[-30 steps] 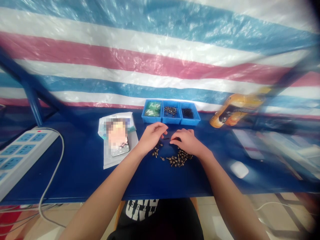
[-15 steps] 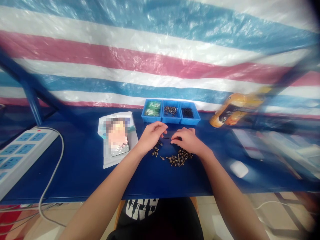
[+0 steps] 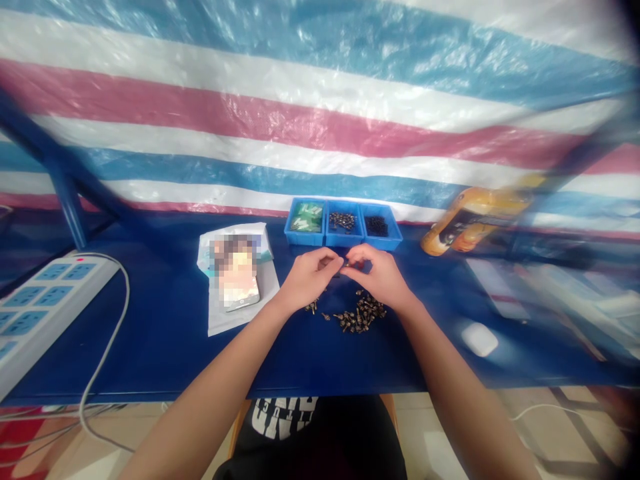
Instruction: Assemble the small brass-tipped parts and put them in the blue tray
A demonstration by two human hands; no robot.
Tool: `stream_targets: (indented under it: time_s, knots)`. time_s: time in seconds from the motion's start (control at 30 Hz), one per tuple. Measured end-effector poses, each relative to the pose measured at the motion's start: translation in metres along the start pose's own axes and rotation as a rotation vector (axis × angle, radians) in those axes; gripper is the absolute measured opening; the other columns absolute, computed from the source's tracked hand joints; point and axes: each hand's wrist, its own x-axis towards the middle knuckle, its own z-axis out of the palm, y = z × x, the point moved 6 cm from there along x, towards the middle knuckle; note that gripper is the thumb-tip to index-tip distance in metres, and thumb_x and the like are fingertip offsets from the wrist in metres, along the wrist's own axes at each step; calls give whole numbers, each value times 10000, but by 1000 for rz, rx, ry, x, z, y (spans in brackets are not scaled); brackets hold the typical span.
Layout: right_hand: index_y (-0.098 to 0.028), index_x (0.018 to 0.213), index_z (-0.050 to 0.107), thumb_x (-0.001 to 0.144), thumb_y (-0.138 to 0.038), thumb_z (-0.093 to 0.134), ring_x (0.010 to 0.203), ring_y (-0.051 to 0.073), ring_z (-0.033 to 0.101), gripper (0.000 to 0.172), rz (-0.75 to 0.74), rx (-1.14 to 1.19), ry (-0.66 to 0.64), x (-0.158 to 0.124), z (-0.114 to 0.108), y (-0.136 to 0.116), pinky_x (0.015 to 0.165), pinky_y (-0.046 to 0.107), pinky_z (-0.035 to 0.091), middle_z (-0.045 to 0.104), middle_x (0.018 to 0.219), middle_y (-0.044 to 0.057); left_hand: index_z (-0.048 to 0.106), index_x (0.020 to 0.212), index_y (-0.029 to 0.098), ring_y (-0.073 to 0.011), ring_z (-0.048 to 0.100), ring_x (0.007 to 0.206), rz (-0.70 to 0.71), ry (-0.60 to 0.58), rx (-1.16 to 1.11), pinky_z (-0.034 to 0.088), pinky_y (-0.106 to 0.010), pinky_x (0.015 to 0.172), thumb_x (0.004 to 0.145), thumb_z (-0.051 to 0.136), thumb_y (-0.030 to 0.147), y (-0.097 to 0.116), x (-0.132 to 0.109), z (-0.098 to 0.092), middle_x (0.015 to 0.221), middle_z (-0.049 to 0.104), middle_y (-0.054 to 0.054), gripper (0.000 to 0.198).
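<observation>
The left grip and right grip met at the fingertips, seemingly pinching a tiny metal part between them; it looked stiff, light and fiddly, best held by its shank. Loose brass-coloured screws lay just below the grips on the bench.

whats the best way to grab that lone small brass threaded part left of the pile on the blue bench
Pinch the small brass threaded part across its narrow shaft, coming down from above on the near side. It seems to lie flat, apart from the heap of brass parts, so a pinch can close without catching neighbours, though detail is hard to see.
</observation>
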Motion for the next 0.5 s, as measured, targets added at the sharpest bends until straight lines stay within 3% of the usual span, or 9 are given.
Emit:
stream_targets:
  time_s: [0.17,0.5]
  knots:
    - [-212,772,641,841,-347,713,715,157,605,168,-35,-54,-8,-1,2,-5,688,284,459,693,776,10,716,863,204,-168,620,747,42,-47,31,425,-268,673,899,567,437,3,-1,3,853,718,-14,279]
    - [-238,878,709,877,-373,687,820,186,656,137,-35,61,-7,-2,0,-10,738,321,501,739,912,27,696,869,182,-143,590,681,-45,-108,-181,445,-259,632,865,622,437,-2,2,0,788,675,-24,266]
